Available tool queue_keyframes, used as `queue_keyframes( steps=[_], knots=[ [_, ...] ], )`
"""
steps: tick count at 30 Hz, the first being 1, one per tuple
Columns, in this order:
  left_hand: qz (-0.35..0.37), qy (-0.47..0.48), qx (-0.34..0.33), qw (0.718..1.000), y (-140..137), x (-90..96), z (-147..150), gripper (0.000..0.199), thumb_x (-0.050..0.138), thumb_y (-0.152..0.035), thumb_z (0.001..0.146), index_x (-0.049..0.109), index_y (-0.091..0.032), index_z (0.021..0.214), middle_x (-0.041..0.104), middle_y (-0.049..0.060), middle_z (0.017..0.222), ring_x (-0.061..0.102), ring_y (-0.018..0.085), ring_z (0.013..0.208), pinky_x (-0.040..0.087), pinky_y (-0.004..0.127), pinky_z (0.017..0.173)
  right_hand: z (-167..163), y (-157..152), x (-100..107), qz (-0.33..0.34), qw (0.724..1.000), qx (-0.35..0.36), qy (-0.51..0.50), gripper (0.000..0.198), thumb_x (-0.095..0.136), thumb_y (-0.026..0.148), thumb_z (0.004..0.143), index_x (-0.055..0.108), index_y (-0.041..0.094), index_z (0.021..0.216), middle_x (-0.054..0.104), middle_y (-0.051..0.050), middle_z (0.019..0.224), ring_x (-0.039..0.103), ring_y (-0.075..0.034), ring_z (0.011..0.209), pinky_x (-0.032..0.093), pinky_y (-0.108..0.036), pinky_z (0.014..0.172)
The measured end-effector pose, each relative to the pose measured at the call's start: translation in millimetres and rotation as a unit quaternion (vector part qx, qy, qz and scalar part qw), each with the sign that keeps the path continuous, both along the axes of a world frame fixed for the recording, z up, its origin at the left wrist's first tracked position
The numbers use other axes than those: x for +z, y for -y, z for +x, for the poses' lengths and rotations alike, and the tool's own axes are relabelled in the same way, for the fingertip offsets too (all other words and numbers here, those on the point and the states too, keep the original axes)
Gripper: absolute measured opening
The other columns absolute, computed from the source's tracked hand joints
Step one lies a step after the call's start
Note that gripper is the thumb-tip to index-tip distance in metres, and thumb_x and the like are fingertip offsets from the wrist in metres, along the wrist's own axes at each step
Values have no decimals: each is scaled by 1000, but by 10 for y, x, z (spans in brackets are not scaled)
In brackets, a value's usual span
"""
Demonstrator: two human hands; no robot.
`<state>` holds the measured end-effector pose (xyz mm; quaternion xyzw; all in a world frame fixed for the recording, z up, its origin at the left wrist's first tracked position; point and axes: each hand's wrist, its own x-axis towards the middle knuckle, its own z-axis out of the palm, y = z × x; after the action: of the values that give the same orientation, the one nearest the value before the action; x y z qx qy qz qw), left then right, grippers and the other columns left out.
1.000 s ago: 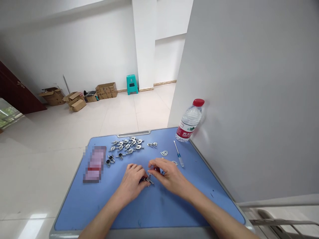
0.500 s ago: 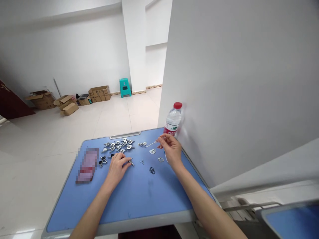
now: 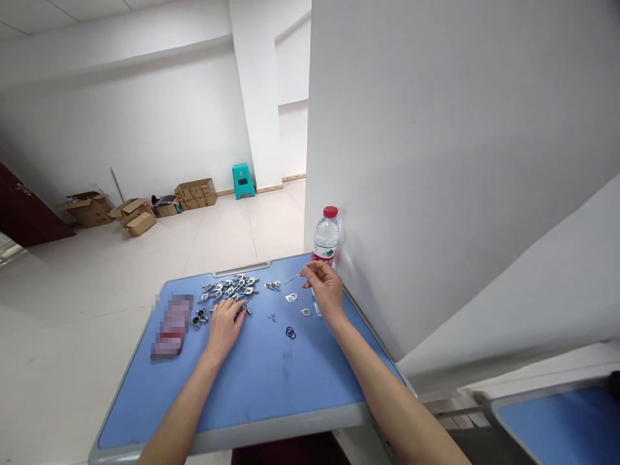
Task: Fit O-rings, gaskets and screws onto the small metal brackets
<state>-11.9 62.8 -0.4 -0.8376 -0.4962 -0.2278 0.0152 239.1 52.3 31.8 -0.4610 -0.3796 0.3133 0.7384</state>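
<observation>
My left hand [image 3: 225,324] is low over the table, its fingers closed on a small metal fitting [image 3: 248,310], mostly hidden by the fingertips. Behind it lies a cluster of similar silver metal fittings [image 3: 229,289]. My right hand [image 3: 325,292] pinches a thin screwdriver [image 3: 291,279], whose shaft points left towards a few loose fittings [image 3: 272,285]. Flat metal plates [image 3: 291,298] and a single plate with a large hole [image 3: 307,312] lie below the right hand. Tiny screws [image 3: 272,317] and black rubber rings [image 3: 290,332] rest between the hands.
A water bottle [image 3: 324,239] with a red cap stands by the wall behind my right hand. A blurred purple item [image 3: 173,326] lies at the left of the blue table [image 3: 232,394]. Cardboard boxes [image 3: 196,194] and a teal stool [image 3: 243,181] are on the floor beyond.
My left hand has drawn slightly back towards the cluster with the fitting. My right hand still holds the screwdriver; the view has tilted up and shifted right.
</observation>
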Motion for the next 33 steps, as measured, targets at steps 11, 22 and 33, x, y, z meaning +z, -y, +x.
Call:
queue_keyframes(
  steps=[11,22,33],
  knots=[
    [3,-32,-21,999,130,-40,17,33,44,-10,91,59,-20,119,66,5,94,59,21,89,44,36,81,14,-11,-37,-10,1000,0,-4,28,74,41,69,62,18,80,63,1,63,52,-11,50,51,-25,47],
    [-13,7,-20,1000,85,-82,-18,44,43,-5,90,57,-25,126,65,6,114,57,22,103,46,37,87,10,-6,-73,-24,1000,-5,15,28,76,42,68,64,20,80,63,1,64,55,-12,54,52,-25,49],
    [-35,30,91,995,-89,125,-539,25,56,-16,86,66,-22,107,67,7,112,55,29,109,41,44,88,7,-12,-75,-29,999,-12,34,27,74,41,69,63,20,80,62,1,63,57,-13,56,53,-25,48]
  ],
)
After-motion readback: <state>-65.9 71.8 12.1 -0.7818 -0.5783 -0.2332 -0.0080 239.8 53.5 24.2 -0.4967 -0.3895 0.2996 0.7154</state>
